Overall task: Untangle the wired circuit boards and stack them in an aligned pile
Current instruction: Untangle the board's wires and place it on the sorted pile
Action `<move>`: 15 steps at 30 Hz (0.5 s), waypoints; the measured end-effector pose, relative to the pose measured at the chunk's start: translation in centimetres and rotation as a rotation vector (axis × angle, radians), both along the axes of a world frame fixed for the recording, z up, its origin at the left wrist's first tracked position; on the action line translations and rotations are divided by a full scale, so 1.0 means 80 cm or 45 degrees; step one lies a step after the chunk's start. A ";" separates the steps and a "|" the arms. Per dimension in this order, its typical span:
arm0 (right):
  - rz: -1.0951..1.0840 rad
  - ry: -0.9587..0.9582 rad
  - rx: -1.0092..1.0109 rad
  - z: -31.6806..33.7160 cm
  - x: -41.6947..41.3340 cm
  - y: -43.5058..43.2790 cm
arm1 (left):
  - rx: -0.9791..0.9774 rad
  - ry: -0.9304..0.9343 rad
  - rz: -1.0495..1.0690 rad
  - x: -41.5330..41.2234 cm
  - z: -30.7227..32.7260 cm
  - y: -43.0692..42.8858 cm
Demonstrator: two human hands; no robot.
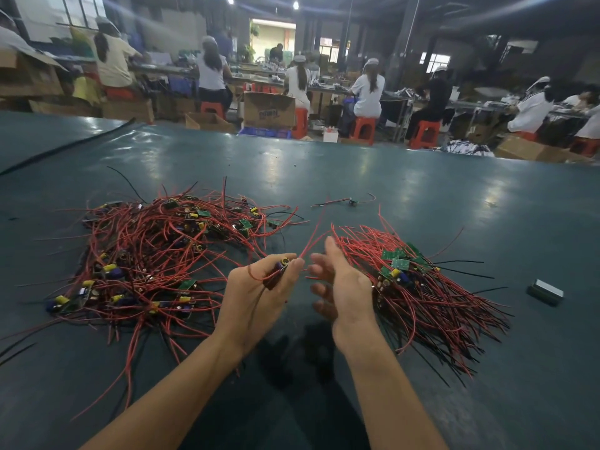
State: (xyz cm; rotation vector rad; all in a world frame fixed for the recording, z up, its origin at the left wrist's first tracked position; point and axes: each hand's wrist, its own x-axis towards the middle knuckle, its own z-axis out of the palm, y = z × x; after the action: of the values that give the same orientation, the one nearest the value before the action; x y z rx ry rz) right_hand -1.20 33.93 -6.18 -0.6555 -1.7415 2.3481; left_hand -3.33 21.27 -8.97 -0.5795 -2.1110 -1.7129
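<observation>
1. Workshop hall. We sit at a wide dark-green table; workers on red stools sit beyond its far edge.
2. Tangled heap = our landmark: small green boards w/ yellow & blue parts, knotted in long red wires plus a few black ones.
3. Right of the heap sits the aligned pile: boards stacked together, wires fanned toward the near right.
4. Between heap & pile, the left hand curls round one held board, thumb & fingers pinching it; its red wires rise past the fingertips.
5. Right hand is just beside it, fingers spread & loose, blurred, gripping nothing we can see.
6. Beyond the heap, to the right, a lone board w/ wires lies apart.
7. Far behind the heap: an open cardboard box w/ a blue crate at its foot; we can't tell the contents of either.
</observation>
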 end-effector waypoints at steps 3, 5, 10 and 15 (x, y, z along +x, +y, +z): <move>0.259 0.083 0.154 0.001 0.007 -0.017 | -0.246 0.090 0.050 -0.001 -0.001 -0.009; 0.267 0.140 0.172 0.002 0.008 -0.021 | -0.404 0.192 0.105 0.000 0.000 -0.014; 0.103 0.188 0.043 0.002 0.005 -0.016 | -0.724 0.293 0.040 0.000 0.010 -0.016; -0.062 0.276 -0.313 0.008 0.003 -0.004 | -0.712 0.276 0.100 -0.007 0.011 -0.022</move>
State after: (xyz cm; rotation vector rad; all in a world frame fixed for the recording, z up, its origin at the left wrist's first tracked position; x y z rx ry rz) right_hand -0.94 33.58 -5.57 -0.4484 -1.3478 2.5143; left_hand -3.88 19.50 -8.05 -0.7782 -2.4046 -0.9529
